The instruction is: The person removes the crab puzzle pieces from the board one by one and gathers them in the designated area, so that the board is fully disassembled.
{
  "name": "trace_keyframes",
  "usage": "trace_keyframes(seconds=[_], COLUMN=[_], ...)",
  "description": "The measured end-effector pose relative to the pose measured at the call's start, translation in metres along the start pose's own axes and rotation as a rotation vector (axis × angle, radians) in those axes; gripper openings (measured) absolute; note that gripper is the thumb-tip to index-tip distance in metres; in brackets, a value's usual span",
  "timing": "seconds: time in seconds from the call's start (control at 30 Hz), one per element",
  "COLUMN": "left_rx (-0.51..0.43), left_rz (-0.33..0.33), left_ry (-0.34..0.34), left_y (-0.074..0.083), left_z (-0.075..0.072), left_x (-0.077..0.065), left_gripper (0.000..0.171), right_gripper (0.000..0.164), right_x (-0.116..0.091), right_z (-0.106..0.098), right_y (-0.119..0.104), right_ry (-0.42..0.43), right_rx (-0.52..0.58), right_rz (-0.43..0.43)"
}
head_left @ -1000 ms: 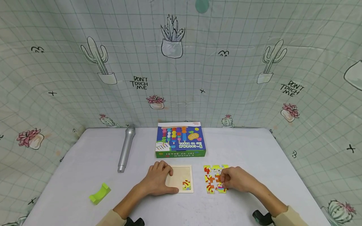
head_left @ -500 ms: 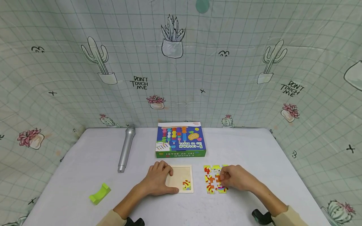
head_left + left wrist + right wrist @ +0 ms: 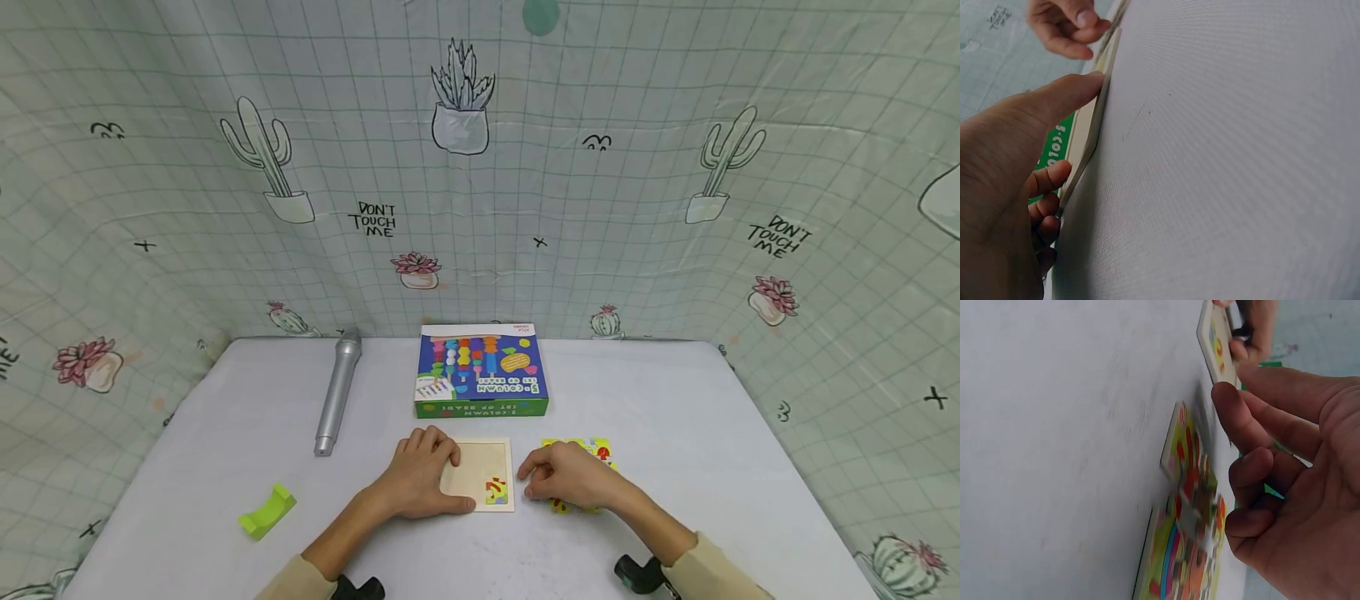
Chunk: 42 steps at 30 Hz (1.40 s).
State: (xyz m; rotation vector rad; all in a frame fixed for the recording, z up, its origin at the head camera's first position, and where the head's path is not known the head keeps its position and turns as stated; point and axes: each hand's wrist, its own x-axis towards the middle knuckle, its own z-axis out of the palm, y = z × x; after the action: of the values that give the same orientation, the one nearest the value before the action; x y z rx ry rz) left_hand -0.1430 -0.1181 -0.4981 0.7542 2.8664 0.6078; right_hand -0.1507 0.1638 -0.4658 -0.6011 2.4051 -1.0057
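Note:
My left hand (image 3: 420,479) grips the lower left corner of a shallow wooden puzzle tray (image 3: 468,458), thumb on its near edge. One yellow jigsaw piece (image 3: 497,491) with red marks lies in the tray's lower right corner. Between the tray and the loose jigsaw pieces (image 3: 602,451) hovers my right hand (image 3: 566,477), covering most of those pieces in the head view. Its fingers are loosely bent, and nothing shows between thumb and fingertips. In the right wrist view, the pieces (image 3: 1166,550) lie on the table below the right hand (image 3: 1297,456).
A blue and green bead-set box (image 3: 482,371) stands behind the tray. A silver stick-shaped object (image 3: 338,396) lies at the back left. Nearer on the left is a lime green curved block (image 3: 267,512). White cloth covers the table (image 3: 712,458); patterned fabric hangs behind.
My right hand has moved left from the loose pieces toward the tray, its fingertips now near the tray's right edge. The left hand stays on the tray.

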Motion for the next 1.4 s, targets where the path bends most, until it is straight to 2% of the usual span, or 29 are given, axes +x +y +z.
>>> trace_keyframes(seconds=[0.3, 0.77, 1.0, 1.4], left_rx=[-0.004, -0.014, -0.005, -0.003], left_rz=[0.001, 0.01, 0.009, 0.008], left_ry=[0.001, -0.004, 0.003, 0.012], left_y=[0.0, -0.001, -0.001, -0.001], left_z=[-0.001, -0.001, 0.001, 0.001], left_x=[0.001, 0.001, 0.0, 0.0], left_gripper=[0.054, 0.053, 0.054, 0.053], right_gripper=[0.021, 0.031, 0.028, 0.013], right_x=[0.015, 0.019, 0.019, 0.021], right_z=[0.01, 0.015, 0.016, 0.017], right_y=[-0.011, -0.014, -0.015, -0.013], right_ry=[-0.046, -0.051, -0.057, 0.003], right_rx=[-0.034, -0.047, -0.041, -0.054], right_rz=[-0.045, -0.048, -0.055, -0.076])
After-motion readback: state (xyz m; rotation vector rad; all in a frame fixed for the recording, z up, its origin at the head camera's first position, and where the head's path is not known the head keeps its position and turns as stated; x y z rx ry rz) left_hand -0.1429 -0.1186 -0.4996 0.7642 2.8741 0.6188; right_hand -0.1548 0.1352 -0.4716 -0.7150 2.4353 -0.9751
